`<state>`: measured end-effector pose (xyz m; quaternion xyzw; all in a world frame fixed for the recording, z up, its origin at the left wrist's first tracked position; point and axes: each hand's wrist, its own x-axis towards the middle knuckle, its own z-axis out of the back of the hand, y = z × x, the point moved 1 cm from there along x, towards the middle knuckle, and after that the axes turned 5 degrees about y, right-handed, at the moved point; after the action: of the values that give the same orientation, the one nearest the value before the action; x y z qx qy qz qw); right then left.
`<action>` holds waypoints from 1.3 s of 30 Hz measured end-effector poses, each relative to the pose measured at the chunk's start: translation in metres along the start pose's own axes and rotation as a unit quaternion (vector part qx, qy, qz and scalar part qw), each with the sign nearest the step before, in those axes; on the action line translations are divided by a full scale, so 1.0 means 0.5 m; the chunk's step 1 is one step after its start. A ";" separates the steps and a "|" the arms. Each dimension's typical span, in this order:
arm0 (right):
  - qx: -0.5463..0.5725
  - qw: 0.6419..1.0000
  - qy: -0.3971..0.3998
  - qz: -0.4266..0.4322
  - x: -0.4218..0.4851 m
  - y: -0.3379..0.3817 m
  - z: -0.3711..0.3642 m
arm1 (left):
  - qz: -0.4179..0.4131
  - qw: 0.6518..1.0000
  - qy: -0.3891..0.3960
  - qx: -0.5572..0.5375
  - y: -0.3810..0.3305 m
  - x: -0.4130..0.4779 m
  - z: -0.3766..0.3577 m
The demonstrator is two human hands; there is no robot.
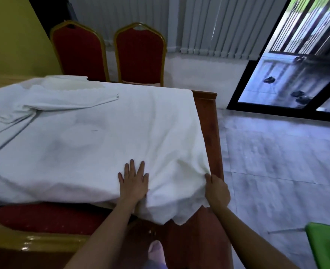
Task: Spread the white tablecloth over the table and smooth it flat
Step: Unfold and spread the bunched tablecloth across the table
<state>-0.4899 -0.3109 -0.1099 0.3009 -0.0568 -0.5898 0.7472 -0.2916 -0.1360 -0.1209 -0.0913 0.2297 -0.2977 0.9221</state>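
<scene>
Flat, left hand (134,182) on tablecloth (94,133); right hand (217,191) pinching its corner.

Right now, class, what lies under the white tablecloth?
Under the tablecloth is a wooden table; only its bare right edge shows. The left hand presses on top, the right hand grips the corner. Everything else beneath is hidden.

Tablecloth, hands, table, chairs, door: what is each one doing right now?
Tablecloth: spread over most of the table, bunched and folded at the far left.
Left hand: flat on the cloth, fingers spread.
Right hand: gripping the cloth's near corner.
Table: right edge strip bare.
Two red chairs: upright at the far side.
Door: open.
</scene>
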 end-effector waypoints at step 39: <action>-0.252 0.799 0.191 0.511 -0.556 0.944 -0.400 | 0.122 0.978 -0.130 0.106 0.748 -0.242 0.612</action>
<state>-0.0848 0.0781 0.0468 0.1353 0.0921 -0.0466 0.9854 -0.0424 0.2467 0.0784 -0.0022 0.0838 -0.1915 0.9779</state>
